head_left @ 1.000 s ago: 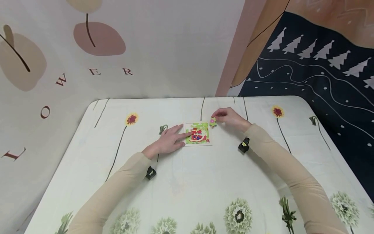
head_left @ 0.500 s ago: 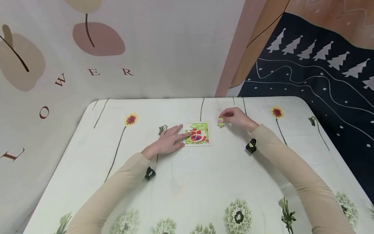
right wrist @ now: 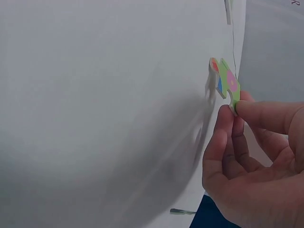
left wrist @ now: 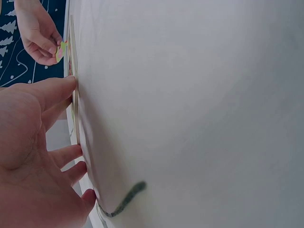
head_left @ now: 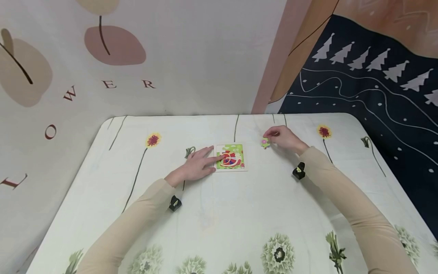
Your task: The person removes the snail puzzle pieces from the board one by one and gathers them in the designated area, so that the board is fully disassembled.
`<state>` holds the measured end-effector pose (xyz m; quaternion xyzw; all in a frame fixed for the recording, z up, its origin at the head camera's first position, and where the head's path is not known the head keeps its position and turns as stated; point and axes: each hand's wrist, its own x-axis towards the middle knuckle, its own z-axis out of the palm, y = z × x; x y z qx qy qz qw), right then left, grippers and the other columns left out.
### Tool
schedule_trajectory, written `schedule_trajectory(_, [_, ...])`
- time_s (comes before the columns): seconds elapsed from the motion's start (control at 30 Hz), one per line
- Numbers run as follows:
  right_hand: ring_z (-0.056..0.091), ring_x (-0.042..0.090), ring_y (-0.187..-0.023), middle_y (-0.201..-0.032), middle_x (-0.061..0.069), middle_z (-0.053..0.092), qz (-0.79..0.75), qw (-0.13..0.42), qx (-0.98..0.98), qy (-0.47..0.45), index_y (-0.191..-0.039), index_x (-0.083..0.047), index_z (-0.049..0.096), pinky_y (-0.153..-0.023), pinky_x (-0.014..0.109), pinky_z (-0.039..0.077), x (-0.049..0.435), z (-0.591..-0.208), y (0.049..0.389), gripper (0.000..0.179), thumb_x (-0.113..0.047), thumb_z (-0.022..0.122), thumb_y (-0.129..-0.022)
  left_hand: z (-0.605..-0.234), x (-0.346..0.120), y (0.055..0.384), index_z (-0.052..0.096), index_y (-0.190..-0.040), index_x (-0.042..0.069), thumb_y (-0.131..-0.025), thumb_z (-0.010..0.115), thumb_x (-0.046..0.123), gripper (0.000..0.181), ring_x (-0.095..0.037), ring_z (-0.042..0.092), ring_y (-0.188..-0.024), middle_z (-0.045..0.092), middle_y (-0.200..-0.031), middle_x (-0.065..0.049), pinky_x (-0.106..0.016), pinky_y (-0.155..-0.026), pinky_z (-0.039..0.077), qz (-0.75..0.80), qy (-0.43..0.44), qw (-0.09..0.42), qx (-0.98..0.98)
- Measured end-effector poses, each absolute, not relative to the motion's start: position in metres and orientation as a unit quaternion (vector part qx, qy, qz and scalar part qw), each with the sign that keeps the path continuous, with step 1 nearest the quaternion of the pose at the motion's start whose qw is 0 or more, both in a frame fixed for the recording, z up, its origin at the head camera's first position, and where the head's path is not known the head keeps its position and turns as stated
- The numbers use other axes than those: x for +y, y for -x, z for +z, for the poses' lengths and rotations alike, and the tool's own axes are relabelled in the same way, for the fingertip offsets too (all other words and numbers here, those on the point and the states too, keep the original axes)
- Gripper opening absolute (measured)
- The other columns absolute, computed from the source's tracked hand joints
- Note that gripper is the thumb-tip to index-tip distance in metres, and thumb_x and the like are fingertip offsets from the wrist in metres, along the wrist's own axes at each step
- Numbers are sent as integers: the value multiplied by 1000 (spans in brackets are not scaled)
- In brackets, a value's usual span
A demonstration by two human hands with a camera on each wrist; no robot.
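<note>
A square jigsaw puzzle board [head_left: 237, 166] with a colourful picture and a pale border lies flat on the table. My left hand [head_left: 198, 164] rests at its left side, fingers spread, the index finger reaching onto the picture. In the left wrist view the thumb [left wrist: 59, 90] touches the board's edge. My right hand [head_left: 285, 139] is to the right of the board, pinching a green puzzle piece [right wrist: 229, 80] with a pink flower between thumb and fingertips. Orange and blue patches show on the piece, which is held tilted close over the cloth.
A white cloth [head_left: 219, 213] printed with flowers covers the table. Behind it hangs a pale curtain [head_left: 205, 57] with printed letters, and a dark backdrop [head_left: 362, 83] with trees stands at the right. Each wrist wears a small black camera [head_left: 175, 203].
My right hand has carried the puzzle piece to the right, away from the board's upper right corner. The left hand and the board have stayed in place.
</note>
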<state>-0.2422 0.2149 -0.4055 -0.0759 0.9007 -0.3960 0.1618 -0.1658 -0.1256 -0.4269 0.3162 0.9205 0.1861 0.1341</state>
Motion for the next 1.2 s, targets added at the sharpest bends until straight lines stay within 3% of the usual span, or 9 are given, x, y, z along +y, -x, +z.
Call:
schedule_trajectory(0.57, [50, 29, -104, -115, 17, 60, -407, 153, 898, 65, -116, 0, 65, -87, 39, 40, 225, -413, 250, 23, -7, 55, -97, -425, -125, 163, 44, -146, 18, -98, 55, 26, 50, -41, 17, -141, 18, -155, -24, -63, -106, 17, 178, -316, 129, 923])
schedule_trajectory(0.93, [50, 23, -96, -111, 17, 60, -448, 145, 881, 51, -118, 2, 64, -78, 30, 42, 224, -414, 250, 24, -7, 56, -97, -422, -120, 163, 48, -144, 17, -96, 57, 23, 49, -42, 16, -141, 19, -155, -24, -66, -104, 15, 203, -296, 131, 924])
schedule_trajectory(1.2, [51, 19, -93, -112, 17, 61, -470, 138, 870, 57, -117, 3, 64, -76, 26, 42, 218, -416, 249, 24, -7, 57, -96, -424, -113, 165, 50, -142, 19, -96, 58, 30, 48, -41, 14, -140, 20, -154, -25, -66, -103, 15, 231, -277, 129, 924])
